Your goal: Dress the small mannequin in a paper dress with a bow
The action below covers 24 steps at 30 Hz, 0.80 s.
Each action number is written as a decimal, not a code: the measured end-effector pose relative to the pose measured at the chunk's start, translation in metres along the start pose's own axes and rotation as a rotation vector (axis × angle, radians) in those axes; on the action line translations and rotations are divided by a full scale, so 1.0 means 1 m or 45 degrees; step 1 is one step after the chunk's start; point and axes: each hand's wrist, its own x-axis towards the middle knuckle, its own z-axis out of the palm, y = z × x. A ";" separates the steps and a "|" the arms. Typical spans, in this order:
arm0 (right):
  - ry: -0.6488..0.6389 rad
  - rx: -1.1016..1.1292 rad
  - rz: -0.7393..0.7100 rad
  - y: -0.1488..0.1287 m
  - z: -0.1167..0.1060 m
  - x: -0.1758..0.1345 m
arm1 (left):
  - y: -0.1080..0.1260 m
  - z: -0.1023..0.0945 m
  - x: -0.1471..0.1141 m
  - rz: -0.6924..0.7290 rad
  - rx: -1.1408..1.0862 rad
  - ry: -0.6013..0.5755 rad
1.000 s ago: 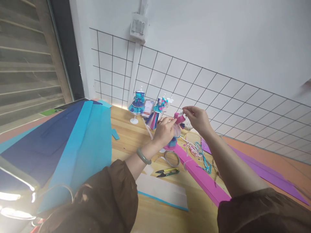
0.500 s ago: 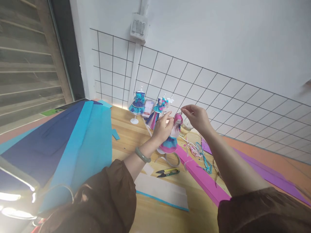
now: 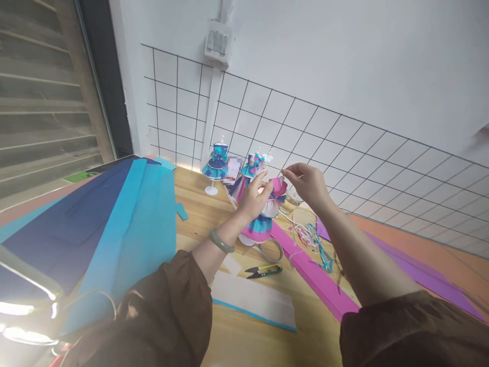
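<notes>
A miniature dress (image 3: 261, 226) with a pink bodice, pale overskirt and blue-and-pink hem is on a small mannequin stand, tilted to the right. My left hand (image 3: 252, 198) has its thumb and fingers closed on the left side of the bodice. At the top of the stand, the fingertips of my right hand (image 3: 305, 181) pinch what looks like the mannequin's neck knob, though the tips hide it partly. Behind my left hand stand a blue tiered dress (image 3: 217, 165) on its own stand and another blue-and-pink dress (image 3: 250, 168).
Thread snips (image 3: 264, 271), a tape roll (image 3: 272, 251) and a white fabric strip (image 3: 254, 300) lie nearest me. A pink strip (image 3: 317, 280) runs rightward near tangled ribbons (image 3: 321, 250) and a clear bowl (image 3: 292, 201). Blue fabric (image 3: 148, 219) covers the left side, and a wire grid (image 3: 294, 127) lines the wall.
The pink-bodiced dress has turned and tilted, and its hem and base have shifted left. Both my hands have moved slightly left with it.
</notes>
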 end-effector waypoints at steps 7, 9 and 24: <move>-0.006 0.012 -0.055 -0.005 0.001 0.000 | -0.001 0.002 -0.001 0.060 0.192 0.027; -0.016 0.019 -0.076 -0.008 0.001 -0.001 | -0.001 0.001 -0.001 0.054 0.214 0.050; -0.009 -0.094 -0.136 -0.010 0.001 -0.001 | -0.009 0.003 -0.001 0.100 0.190 -0.013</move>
